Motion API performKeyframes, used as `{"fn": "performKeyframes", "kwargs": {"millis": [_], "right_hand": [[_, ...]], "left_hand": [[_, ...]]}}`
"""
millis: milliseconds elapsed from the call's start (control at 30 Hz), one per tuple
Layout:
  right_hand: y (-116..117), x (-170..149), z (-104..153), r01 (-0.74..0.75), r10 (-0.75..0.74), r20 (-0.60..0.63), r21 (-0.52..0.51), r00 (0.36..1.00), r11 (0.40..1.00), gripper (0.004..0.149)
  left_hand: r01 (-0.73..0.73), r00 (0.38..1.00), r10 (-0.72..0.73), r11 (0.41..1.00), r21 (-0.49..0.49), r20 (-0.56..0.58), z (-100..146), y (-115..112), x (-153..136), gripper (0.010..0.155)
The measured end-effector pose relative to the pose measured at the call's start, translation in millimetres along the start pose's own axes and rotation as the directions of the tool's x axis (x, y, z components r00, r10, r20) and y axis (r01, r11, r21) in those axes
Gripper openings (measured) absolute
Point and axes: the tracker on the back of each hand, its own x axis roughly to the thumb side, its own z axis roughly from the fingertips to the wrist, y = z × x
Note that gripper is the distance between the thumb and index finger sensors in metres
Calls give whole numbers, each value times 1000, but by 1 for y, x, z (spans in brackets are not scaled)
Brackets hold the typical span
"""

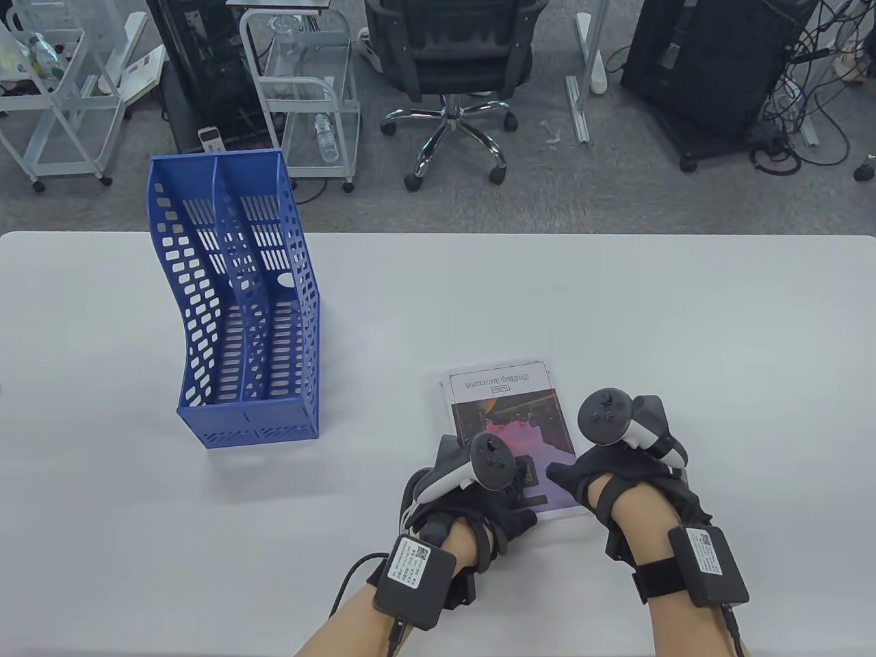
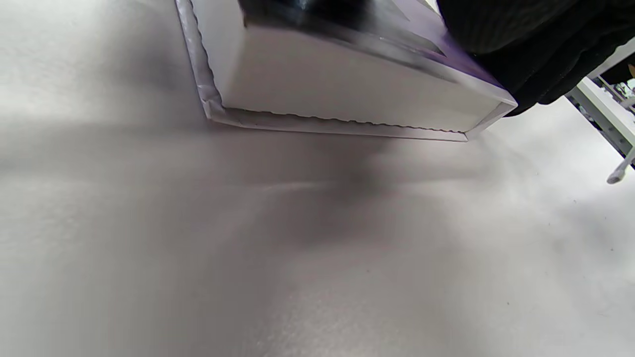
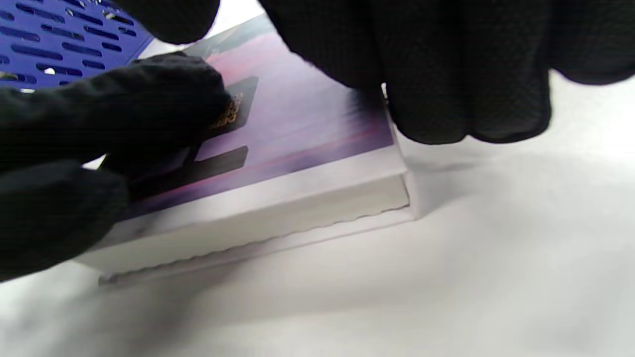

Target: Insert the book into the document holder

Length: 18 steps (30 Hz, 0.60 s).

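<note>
The book [image 1: 510, 404], with a purple and dark cover inside a white border, lies flat on the white table near its front edge. My left hand [image 1: 510, 479] rests its fingers [image 3: 149, 99] on the cover at the near left corner. My right hand [image 1: 582, 479] is at the near right corner, with its fingers [image 3: 446, 99] hanging over the book's right edge. The book's near edge fills the left wrist view [image 2: 347, 84] and lies on the table. The blue slotted document holder [image 1: 239, 308] stands upright at the left of the table, its two compartments empty, well apart from both hands.
The white table [image 1: 616, 308] stretches bare between the book and the holder [image 3: 59, 44]. Beyond its far edge are an office chair [image 1: 452, 61], white wire carts [image 1: 308, 89] and black equipment cases on the floor.
</note>
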Motion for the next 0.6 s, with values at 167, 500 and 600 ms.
{"fn": "performKeyframes", "kwargs": {"millis": [167,500,600], "right_hand": [[1,7,1,-54,54,-4,-10,999,998,69],[-23,12,6,-78,150,136,-432,979,899,68],[-18,12,-2,-50,156,201,-453,967,890,69]], "left_hand": [[72,997,-72,997,-19,-7,5,-4,3,82],[63,998,-63,998,-12,3,9,0,5,82],[114,993,-114,993,37,14,17,2,13,82]]}}
